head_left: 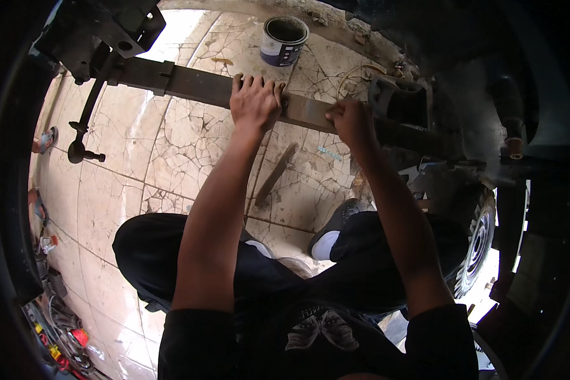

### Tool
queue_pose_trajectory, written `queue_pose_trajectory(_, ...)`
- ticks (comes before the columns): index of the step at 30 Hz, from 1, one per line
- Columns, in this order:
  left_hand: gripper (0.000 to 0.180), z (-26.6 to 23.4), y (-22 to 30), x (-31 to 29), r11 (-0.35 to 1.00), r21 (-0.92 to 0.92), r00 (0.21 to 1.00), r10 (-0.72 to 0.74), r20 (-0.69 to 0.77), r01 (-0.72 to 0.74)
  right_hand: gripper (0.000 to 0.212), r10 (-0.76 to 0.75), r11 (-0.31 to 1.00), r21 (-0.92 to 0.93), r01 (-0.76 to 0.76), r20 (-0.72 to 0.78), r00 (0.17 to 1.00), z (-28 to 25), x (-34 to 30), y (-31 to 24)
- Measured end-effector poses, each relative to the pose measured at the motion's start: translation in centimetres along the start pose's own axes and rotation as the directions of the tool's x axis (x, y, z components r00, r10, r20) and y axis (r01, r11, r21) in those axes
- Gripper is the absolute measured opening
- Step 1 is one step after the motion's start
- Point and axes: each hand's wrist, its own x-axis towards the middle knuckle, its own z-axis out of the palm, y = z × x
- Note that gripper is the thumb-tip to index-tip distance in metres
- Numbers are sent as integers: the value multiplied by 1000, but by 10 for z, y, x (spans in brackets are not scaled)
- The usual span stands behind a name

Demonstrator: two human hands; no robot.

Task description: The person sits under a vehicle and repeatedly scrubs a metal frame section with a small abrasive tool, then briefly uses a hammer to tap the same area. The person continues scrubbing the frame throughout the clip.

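A: Right up against us, the black T-shirt (323, 332) with its winged print, low in the view, and beneath everything the cracked, tiled floor (171, 145)!

B: Over that floor, the big dark metal beam (199, 85), slanting down from upper left toward the right, and both hands are on it. A paler, scuffed stretch shows between them.

A: Off to the right, a wheel (480, 240) stands beside the bent knee. On the left, a dark rod (87, 114) reaches from the beam's end, a rounded joint at its tip.

B: Beyond the beam, an open-topped bucket (282, 52), white and dark blue, standing apart from it. On the near side, a narrow brown strip (276, 176) lies flat on the tiles.

A: To the 2 hands! The left hand (255, 104) lies palm down across the beam, fingers slightly spread, tips at the far edge. Whether they hook underneath, I can't tell.

B: And the right hand (353, 120), further along: fingers curled and bunched at the surface, deep in shadow. Pinching something? Can't tell from here.

A: Smallest of all, a pale-blue patch (329, 153) on the floor, near the strip.
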Motion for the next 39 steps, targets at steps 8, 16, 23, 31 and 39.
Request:
queue_pose_trajectory(8,37,1,-8,0,1000,12,1000,7,-21,-7,14,-9,1000,-10,9,7,1000,2,-4,9)
queue_pose_trajectory(16,36,2,0,0,1000,-3,1000,1,-10,-1,12,48,997,60,-48,-3,999,7,32,-15)
queue_pose_trajectory(23,34,3,-10,-4,1000,13,999,8,-47,-7,12,30,998,46,-31,22,999,2,-15,11)
queue_pose_trajectory(31,35,3,-2,-1,1000,-15,1000,1,-18,-2,19,47,994,94,-46,-13,999,18,36,-4)
queue_pose_trajectory(39,38,-1,-5,-3,1000,16,999,-7,31,6,16,95,995,18,-96,53,994,-6,-20,2)
